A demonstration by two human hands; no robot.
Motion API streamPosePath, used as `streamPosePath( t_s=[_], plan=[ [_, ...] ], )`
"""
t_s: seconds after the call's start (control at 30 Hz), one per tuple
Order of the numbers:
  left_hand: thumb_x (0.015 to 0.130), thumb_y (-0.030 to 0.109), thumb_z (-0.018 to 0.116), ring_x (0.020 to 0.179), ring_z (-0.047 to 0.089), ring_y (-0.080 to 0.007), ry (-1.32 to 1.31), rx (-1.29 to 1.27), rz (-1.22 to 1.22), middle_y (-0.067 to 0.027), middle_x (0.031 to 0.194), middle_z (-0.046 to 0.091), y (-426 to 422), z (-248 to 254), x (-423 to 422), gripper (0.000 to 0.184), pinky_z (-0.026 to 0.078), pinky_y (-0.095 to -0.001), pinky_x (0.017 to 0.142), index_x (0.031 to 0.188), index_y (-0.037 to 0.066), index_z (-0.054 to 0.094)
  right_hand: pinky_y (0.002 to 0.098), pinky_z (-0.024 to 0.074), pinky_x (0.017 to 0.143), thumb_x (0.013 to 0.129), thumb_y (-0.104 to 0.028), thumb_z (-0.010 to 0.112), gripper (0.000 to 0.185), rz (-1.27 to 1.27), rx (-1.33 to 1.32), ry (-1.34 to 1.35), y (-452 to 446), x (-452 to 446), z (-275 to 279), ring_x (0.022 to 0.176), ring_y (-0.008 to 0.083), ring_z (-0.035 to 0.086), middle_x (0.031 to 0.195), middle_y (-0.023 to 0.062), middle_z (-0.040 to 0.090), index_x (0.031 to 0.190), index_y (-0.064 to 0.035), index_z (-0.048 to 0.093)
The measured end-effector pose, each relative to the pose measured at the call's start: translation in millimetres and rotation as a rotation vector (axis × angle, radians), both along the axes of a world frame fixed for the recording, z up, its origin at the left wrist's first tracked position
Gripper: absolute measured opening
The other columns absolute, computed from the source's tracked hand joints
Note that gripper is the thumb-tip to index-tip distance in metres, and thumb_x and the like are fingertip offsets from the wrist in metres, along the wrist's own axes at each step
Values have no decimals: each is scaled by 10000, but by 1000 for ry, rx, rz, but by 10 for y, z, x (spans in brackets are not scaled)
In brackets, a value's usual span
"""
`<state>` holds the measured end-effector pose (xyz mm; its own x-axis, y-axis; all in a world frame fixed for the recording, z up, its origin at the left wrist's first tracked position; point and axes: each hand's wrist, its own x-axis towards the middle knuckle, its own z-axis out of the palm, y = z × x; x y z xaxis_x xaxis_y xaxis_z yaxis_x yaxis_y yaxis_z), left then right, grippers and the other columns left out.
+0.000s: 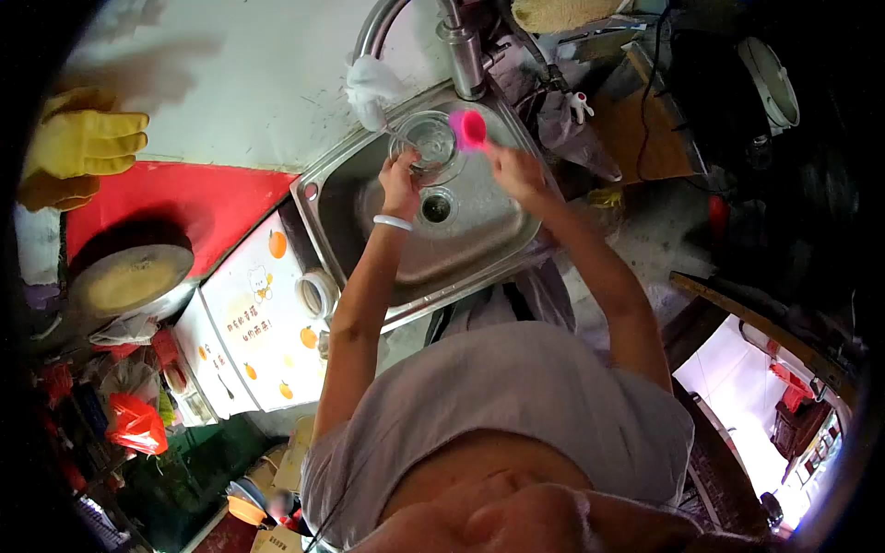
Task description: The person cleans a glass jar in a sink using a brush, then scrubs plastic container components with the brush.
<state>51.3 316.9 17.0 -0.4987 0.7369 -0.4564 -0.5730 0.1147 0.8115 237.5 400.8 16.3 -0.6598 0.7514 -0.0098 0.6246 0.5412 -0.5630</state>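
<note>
My left hand (400, 182) grips the near left edge of a clear round glass bowl (431, 147), which is held over the stainless steel sink (461, 235). A white sleeve-like cover (371, 88) on the faucet's spout hangs just above and left of the bowl. Closed around the handle of a pink round-headed tool (470, 130), my right hand (516, 172) is on the right of the bowl. The pink head is beside the bowl's rim; slight blur hides whether it is a brush or a scoop, and whether it touches the glass.
The faucet (461, 60) rises behind the sink, whose drain (436, 206) lies below the bowl. Yellow gloves (88, 143) hang at the left above a round pan (129, 281). A roll of tape (316, 294) stands left of the sink; a plastic bag (576, 134) hangs at its right.
</note>
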Motion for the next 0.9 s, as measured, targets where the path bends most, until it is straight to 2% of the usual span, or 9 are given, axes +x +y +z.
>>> streamPosePath(
  t_s=[0.27,0.37,0.43,0.57,0.63,0.7,0.77,0.8,0.9],
  plan=[
    [661,132,559,729,549,-241,-32,24,61,-84,850,475,13,36,139,306,513,-387,557,922,5,462,425,448,497,790,-173,447,364,-162,-33,41,-111,29,-25,538,307,556,566,166,523,1153,-165,443],
    [668,155,561,743,535,-241,-125,56,29,-73,850,471,-59,-181,80,288,491,-387,577,906,18,475,421,447,502,778,-165,450,396,-119,69,100,2,-80,39,590,327,567,619,171,535,1173,-172,418],
    [672,166,561,742,527,-241,-188,67,36,-66,850,470,-43,-342,17,272,478,-385,587,891,23,483,439,440,539,761,-140,453,410,-62,-50,-175,-336,-49,50,631,336,568,732,168,551,1170,-148,426],
    [682,198,551,728,506,-226,-381,-79,163,-61,807,481,-83,-682,-235,217,436,-399,696,827,47,495,469,424,580,762,-129,447,401,62,-139,-73,-844,-163,42,650,340,565,813,167,547,1161,-110,424],
    [680,182,540,757,508,-239,-368,56,211,-69,786,494,-153,-576,-285,183,429,-422,727,803,56,490,412,448,495,742,-108,482,476,19,206,13,-683,-327,-48,568,280,570,640,126,543,1207,-133,383],
    [681,173,524,792,511,-257,-428,86,163,-77,803,506,-87,-250,-264,148,431,-438,745,772,67,477,432,441,549,759,-110,455,414,12,-37,-57,-265,-414,188,645,291,574,757,164,564,1171,-100,421],
    [697,178,495,820,515,-276,-292,-23,174,-93,827,516,-243,-56,-193,120,429,-453,770,739,71,464,440,438,584,761,-99,435,405,62,101,-4,-145,-569,181,658,297,577,742,161,573,1166,-82,420],
    [703,179,477,830,513,-294,-434,22,208,-105,864,521,-296,-440,-391,117,424,-463,782,738,69,460,445,428,643,763,-101,420,402,103,97,-55,-177,-619,235,706,316,573,767,178,568,1164,-81,423],
    [696,164,474,823,514,-300,-454,-49,374,-107,852,524,-335,-248,-255,106,427,-465,784,732,66,457,442,418,673,765,-102,416,400,261,72,-269,-485,-580,375,761,325,566,808,192,561,1164,-90,429]
  ],
)
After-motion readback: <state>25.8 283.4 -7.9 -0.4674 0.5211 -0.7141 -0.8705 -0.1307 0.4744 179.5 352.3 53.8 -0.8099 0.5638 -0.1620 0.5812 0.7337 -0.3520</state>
